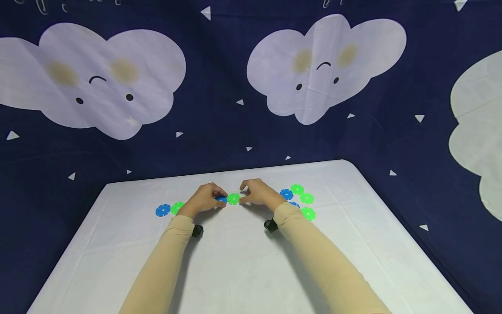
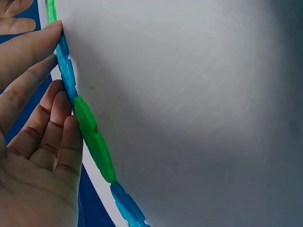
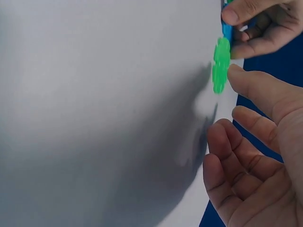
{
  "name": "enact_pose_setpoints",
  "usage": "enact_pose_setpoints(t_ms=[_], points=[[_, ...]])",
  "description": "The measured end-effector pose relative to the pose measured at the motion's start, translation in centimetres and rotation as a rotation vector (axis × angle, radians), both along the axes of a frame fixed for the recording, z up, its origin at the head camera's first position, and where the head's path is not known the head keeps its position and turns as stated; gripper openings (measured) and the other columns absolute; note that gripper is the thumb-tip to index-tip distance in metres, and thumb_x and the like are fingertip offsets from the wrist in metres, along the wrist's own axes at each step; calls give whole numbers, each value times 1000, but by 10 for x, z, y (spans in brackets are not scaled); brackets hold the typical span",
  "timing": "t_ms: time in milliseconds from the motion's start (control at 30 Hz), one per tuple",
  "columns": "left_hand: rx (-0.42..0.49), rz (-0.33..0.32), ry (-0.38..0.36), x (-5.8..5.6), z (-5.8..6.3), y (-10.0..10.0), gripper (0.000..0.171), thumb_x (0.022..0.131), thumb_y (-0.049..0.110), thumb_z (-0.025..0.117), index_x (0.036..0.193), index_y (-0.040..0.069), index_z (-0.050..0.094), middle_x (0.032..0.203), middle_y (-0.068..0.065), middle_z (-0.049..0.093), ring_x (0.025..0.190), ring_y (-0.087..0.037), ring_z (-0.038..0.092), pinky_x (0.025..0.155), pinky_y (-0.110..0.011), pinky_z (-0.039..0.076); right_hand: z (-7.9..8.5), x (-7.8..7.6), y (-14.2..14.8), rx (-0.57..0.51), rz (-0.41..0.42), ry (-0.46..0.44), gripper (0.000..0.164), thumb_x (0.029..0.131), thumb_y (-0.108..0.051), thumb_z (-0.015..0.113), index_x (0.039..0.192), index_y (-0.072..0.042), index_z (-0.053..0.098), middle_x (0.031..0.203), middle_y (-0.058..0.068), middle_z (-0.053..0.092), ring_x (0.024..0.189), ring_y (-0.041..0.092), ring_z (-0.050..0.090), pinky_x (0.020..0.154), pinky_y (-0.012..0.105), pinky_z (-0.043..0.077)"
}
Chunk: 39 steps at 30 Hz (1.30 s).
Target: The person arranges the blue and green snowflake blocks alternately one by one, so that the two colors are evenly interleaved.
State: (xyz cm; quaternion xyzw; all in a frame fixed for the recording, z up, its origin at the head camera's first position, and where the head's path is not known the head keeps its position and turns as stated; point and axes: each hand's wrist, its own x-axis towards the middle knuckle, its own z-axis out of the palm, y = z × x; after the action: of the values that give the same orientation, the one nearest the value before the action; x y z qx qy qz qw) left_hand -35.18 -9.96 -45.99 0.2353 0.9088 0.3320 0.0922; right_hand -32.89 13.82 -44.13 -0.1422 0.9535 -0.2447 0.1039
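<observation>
Slotted plastic discs, blue and green, form a row near the table's far edge. My left hand [image 1: 203,199] pinches a blue disc [image 2: 66,68] between thumb and fingers. To its right, edge against edge, is a green disc [image 1: 233,199]. My right hand [image 1: 259,192] is just right of that green disc, fingers spread apart. Its thumb [image 3: 248,85] is at the disc's edge; whether it touches, I cannot tell. Left of my left hand lie another green disc [image 1: 177,208] and a blue disc [image 1: 163,210]. The left hand hides part of the row.
Right of my right hand lie several loose discs, among them a blue one [image 1: 286,194] and a green one [image 1: 308,213]; the forearm partly covers another blue one. The white table [image 1: 235,270] ends at a dark blue cloud-patterned cloth [image 1: 215,144].
</observation>
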Motion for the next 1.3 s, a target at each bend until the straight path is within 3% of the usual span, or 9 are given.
enact_pose_setpoints(t_ms=[500, 767, 967, 1300], points=[[1, -13, -3, 0, -2, 0, 30, 86, 16, 91, 115, 10, 83, 118, -11, 71, 110, -27, 65, 103, -48, 56, 12, 4, 53, -92, -5, 29, 43, 99, -28, 78, 135, -6, 70, 100, 4, 72, 87, 15, 63, 83, 30, 55], [-28, -45, 32, -1, -2, 1, 33, 86, 20, 91, 116, 10, 83, 113, -10, 69, 103, -24, 61, 98, -45, 54, 21, 12, 80, -112, -6, 45, 44, 98, -26, 79, 134, -4, 70, 99, 7, 72, 85, 17, 64, 78, 30, 54], [-38, -64, 55, 1, 1, 6, 35, 87, 21, 91, 118, 8, 82, 111, -11, 69, 101, -24, 60, 94, -41, 54, 21, 20, 101, -103, -35, 51, 43, 99, -27, 78, 135, -4, 70, 101, 6, 70, 88, 17, 63, 83, 32, 54], [-63, -82, 78, -1, 2, 18, 41, 88, 25, 90, 124, 8, 79, 117, -12, 71, 108, -28, 64, 101, -48, 56, 25, 35, 131, -98, -59, 39, 44, 98, -29, 79, 133, -4, 72, 108, 8, 73, 98, 21, 71, 95, 42, 59]])
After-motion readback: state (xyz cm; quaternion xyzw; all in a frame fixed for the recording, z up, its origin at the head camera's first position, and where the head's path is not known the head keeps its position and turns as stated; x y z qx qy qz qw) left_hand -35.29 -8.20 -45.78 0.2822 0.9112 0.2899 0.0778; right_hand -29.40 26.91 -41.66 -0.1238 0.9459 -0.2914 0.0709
